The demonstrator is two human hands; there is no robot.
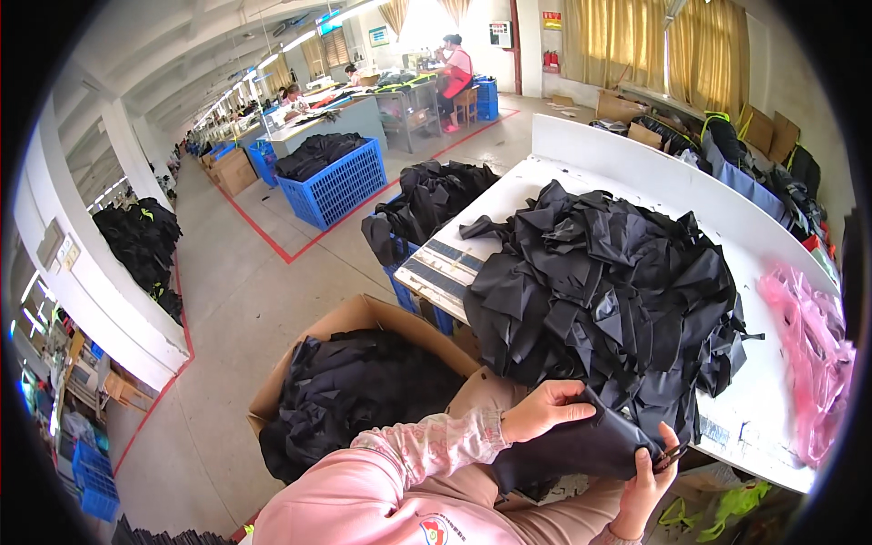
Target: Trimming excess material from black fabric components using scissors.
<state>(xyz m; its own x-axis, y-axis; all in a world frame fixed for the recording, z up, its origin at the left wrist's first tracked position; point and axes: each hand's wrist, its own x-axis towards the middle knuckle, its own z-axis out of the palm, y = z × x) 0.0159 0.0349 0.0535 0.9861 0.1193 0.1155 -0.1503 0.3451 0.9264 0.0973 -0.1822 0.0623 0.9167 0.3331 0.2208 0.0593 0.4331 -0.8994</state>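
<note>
Over my lap, a smooth black fabric piece (pixel 572 450) stretches between my two hands. My left hand (pixel 543 412) pinches its upper corner between thumb and fingers. At the other end my right hand (pixel 650 486) grips the edge, thumb on top; a small dark item with a metallic glint shows by its fingers, too small to name. Just beyond my hands, a big heap of black fabric pieces (pixel 609 282) lies on the white table. To the left of my lap, a cardboard box (pixel 272 386) is filled with more black pieces (pixel 359 391).
The white table (pixel 522 186) has a raised back board. Pink plastic sheeting (pixel 808 354) lies at its right end. Blue crates (pixel 341 191) of black fabric stand beyond, and a white pillar (pixel 100 263) rises at left. A person in a red apron (pixel 457 77) sits far back.
</note>
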